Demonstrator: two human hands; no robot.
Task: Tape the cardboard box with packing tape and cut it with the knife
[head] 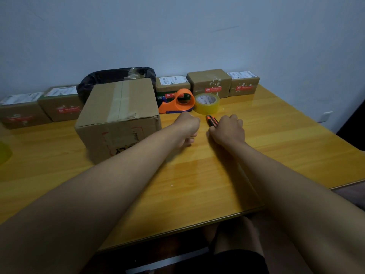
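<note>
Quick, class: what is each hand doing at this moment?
Left hand: closed in a loose fist on the yellow wooden table; nothing visible in it.
Right hand: closed on the orange-and-black utility knife.

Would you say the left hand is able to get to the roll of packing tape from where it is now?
Probably yes. The left hand rests on the table just short of the tape roll, with bare tabletop between them. The orange dispenser stands beside the roll, not across the path.

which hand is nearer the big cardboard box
Left. The left hand is fisted just right of the big cardboard box; the right hand sits farther right, on the knife.
</note>
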